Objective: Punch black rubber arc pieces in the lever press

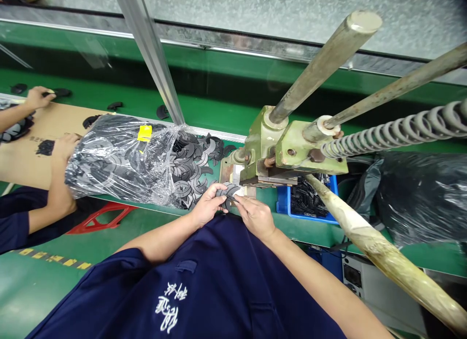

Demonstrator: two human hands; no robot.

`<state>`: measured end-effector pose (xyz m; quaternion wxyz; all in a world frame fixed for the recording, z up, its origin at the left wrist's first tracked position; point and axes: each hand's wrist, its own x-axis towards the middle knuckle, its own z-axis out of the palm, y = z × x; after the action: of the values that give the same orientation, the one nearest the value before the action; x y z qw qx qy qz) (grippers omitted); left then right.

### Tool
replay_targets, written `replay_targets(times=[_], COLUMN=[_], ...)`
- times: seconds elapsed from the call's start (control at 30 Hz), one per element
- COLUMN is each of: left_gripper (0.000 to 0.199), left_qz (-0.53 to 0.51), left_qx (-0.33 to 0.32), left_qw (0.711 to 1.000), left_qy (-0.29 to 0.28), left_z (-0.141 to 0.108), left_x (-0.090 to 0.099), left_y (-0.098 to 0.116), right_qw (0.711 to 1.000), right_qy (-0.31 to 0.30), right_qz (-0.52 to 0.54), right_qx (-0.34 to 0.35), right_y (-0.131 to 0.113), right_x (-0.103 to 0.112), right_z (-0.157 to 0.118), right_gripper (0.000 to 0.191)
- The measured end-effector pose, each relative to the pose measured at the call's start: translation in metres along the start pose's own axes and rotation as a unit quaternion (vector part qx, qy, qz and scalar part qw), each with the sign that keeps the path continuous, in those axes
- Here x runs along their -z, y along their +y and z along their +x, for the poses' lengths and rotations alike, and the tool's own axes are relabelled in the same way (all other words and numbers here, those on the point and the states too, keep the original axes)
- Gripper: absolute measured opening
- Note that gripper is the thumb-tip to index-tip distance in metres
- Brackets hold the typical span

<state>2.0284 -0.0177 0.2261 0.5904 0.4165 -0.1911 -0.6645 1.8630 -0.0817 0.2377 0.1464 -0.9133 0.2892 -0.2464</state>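
Between my two hands is a dark grey curved plastic part (229,190), held just in front of the press. My left hand (208,205) pinches its left end between thumb and fingers. At its right end, my right hand (255,215) has thumb and fingers closed on it. The green press head (270,149) stands right behind, above a metal base plate (228,172). To the left, similar curved parts (188,169) spill in a heap from a clear plastic bag (109,159). A blue bin (284,203) of small black pieces sits right of the press.
A long lever wrapped in yellowed film (365,237) slants down to the right of my right arm. A coil spring (394,127) and steel columns rise behind. A dark bag (419,198) lies at right. A co-worker's hands (38,98) handle parts over cardboard (22,159) at left.
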Motion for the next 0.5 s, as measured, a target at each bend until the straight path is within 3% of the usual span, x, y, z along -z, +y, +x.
replay_targets(times=[0.5], left_gripper=[0.041], left_qz=[0.034], left_qx=[-0.008], left_qw=[0.999], left_qy=[0.012], left_z=[-0.0005], left_x=[0.0006], left_y=[0.0012], right_qw=[1.000], right_qy=[-0.018], right_qz=[0.017], right_qx=[-0.014], right_y=[0.0002], right_x=[0.0017], right_z=[0.0002], right_gripper=[0.027])
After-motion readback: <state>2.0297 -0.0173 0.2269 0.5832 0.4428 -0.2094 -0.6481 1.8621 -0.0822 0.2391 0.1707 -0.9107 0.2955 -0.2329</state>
